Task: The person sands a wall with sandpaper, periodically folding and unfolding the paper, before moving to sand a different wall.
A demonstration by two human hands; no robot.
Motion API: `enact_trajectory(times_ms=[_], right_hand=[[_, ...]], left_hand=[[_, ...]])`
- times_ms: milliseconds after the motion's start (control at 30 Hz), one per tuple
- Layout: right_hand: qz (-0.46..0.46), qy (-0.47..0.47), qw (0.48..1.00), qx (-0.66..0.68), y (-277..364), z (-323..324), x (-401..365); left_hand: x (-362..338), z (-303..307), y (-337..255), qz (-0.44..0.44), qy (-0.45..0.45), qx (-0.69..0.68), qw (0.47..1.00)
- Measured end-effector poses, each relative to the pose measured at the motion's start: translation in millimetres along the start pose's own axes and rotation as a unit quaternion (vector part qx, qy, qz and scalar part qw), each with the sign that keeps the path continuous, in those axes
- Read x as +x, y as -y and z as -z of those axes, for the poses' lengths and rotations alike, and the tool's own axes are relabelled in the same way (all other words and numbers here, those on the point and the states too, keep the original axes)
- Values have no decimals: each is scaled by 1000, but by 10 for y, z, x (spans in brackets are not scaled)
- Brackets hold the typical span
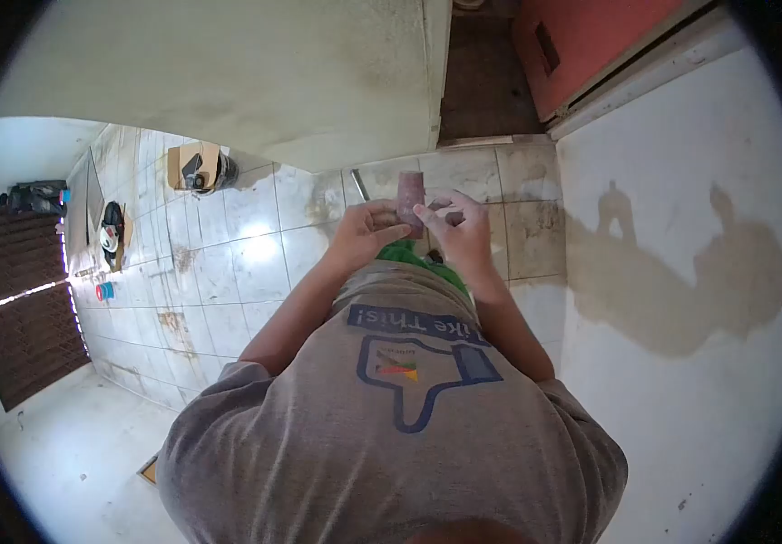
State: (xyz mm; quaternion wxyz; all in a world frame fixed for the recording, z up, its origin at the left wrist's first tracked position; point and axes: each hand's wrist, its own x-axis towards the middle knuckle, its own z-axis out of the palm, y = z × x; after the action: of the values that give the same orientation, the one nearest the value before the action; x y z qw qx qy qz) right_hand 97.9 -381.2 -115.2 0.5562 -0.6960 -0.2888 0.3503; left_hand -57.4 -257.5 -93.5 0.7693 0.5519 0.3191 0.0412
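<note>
A reddish-brown, rough-looking piece (411, 192), perhaps folded or rolled sandpaper, stands up between my two hands in front of my shirt. My left hand (364, 238) has its fingers curled against the left side and lower end of the piece. From the right, my right hand (464, 234) pinches it with thumb and fingers. Just beyond my left hand, a grey metal-like bar (359, 185) lies on the tiled floor. Green cloth (400, 255) shows below the hands at the shirt's hem.
A pale wall or panel (228, 63) spans the top left. At the top right is a red door (581, 45), with a white wall (681, 154) at right. On the tiled floor (228, 218) at left are a bucket (227, 170) with cardboard, a tape roll (104, 291) and dark gear.
</note>
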Motion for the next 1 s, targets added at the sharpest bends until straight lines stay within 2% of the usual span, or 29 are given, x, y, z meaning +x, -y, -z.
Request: enact_trajectory(times_ms=[100, 133, 233, 267, 367, 500, 567, 633, 700, 733, 833, 867, 900, 967, 1000], right_hand=[[57, -16, 998, -6, -85, -139, 82], [69, 28, 997, -2, -59, -174, 127], [275, 58, 959, -29, 254, -273, 268], [270, 87, 957, -64, 301, -294, 353], [288, 96, 948, -93, 547, -541, 595], [230, 61, 971, -35, 789, -1090, 839], [203, -14, 965, 166, 1015, -1557, 982], [140, -48, 955, 256, 1061, -1844, 1141], [45, -35, 970, 238, 1006, -1970, 1393], [154, -127, 976, 92, 1096, -2012, 1416], [195, -175, 963, 64, 1054, -1988, 1503], [169, -165, 965, 113, 1050, -1977, 1550], [144, -168, 973, 72, 1079, -1925, 1552], [89, -162, 983, -6, 1174, -1856, 1519], [159, -206, 965, -28, 1164, -1875, 1544]], left_hand=[[52, 170, 63, 18, 9, -41, 999], [50, 234, 40, 7, 16, -67, 998], [94, 447, -138, -37, 8, -78, 996], [133, 524, -212, -50, 0, -72, 996], [122, 853, -558, -42, 55, -98, 993], [391, 1519, -900, -110, 151, -41, 982], [588, 1897, -1033, -130, 174, 4, 976], [737, 2159, -1128, -155, 191, 29, 969], [878, 2315, -1252, -196, 201, 39, 959], [914, 2351, -1273, -204, 191, 75, 957], [1104, 2479, -1254, -221, 170, 165, 946], [1171, 2524, -1256, -213, 175, 184, 943], [1191, 2545, -1245, -202, 179, 203, 941], [1030, 2386, -1511, -270, 110, 232, 928], [1003, 2292, -1630, -310, 70, 244, 916]])
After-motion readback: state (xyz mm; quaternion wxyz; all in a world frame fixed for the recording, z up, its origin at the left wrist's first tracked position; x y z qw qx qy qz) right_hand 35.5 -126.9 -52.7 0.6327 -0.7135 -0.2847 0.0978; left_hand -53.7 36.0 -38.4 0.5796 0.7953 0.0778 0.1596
